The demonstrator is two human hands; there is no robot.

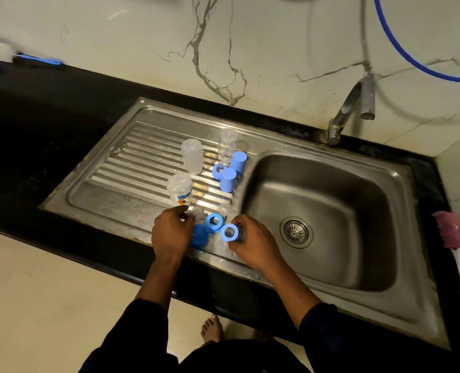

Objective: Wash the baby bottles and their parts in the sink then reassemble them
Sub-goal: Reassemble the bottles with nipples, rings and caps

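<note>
Three clear baby bottles stand upside down on the steel drainboard (115, 189): one (192, 159), one further back (227, 144), and one with a printed label (180, 189). Two blue caps (238, 162) (227, 179) and a blue ring (218, 170) stand beside them. My right hand (253, 244) grips a blue collar ring (230, 232) near the front edge. My left hand (172, 232) pinches a small clear part (192, 212), apparently a teat. Another blue ring (214, 222), a blue cap (199, 236) and a clear teat (224, 208) lie between my hands.
The sink basin (358, 238) with its drain (296, 232) lies to the right, the tap (350, 111) behind it. A pink bottle brush (453, 238) rests on the right counter. A blue hose (412, 57) hangs on the marble wall. Black counter (35, 125) extends left.
</note>
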